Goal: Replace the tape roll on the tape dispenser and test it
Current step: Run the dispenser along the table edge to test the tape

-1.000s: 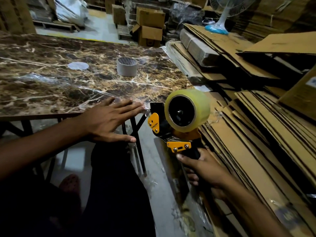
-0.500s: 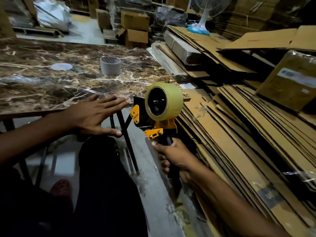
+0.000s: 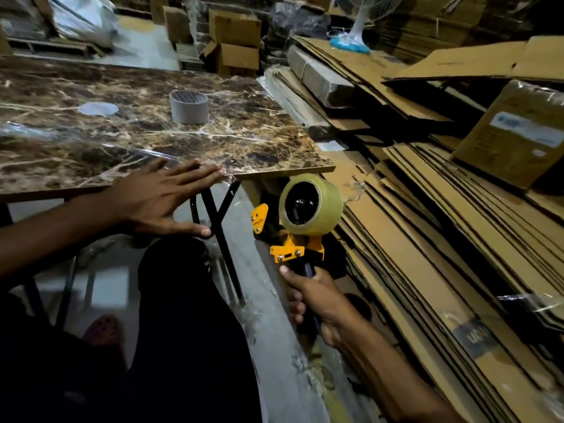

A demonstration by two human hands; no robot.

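My right hand [image 3: 314,297] grips the black handle of an orange and black tape dispenser [image 3: 287,251], held upright below the table's near right corner. A full roll of clear yellowish tape [image 3: 311,204] sits on its spindle. My left hand [image 3: 158,196] lies flat with fingers spread on the near edge of the brown marble-pattern table [image 3: 244,123], pressing on a strip of clear tape [image 3: 91,148] that runs across the tabletop. An empty grey cardboard tape core [image 3: 189,106] stands upright farther back on the table.
A round grey disc [image 3: 97,109] lies on the table left of the core. Stacks of flattened cardboard [image 3: 442,227] fill the right side, close to the dispenser. Black table legs [image 3: 219,227] stand between my hands. Boxes [image 3: 235,41] and a fan base [image 3: 351,42] are behind.
The dispenser in my right hand has dropped a little, away from the table edge. My left hand stays flat on the table edge. The camera has shifted.
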